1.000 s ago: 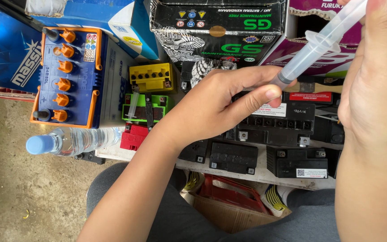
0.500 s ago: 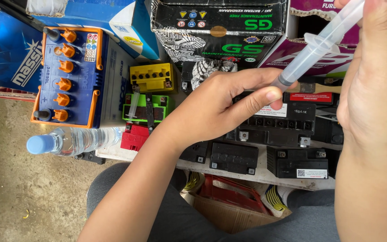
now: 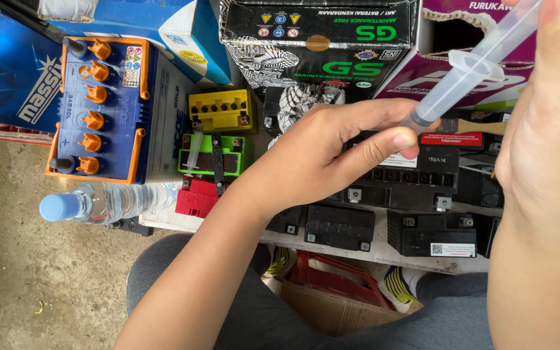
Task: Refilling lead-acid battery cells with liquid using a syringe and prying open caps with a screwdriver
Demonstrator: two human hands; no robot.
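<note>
Syringe (image 3: 468, 71) above crowded black batteries (image 3: 393, 178)

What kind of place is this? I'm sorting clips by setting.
Probably a battery repair shop: small black batteries line a shelf, a blue car battery sits beside them, and both hands hold a syringe.

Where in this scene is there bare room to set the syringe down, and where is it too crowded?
Free: the concrete floor lower left, bordered by the blue battery, the water bottle and the person's leg. Crowded: the shelf under the left hand, where small batteries sit packed edge to edge, with boxes stacked behind them.
</note>
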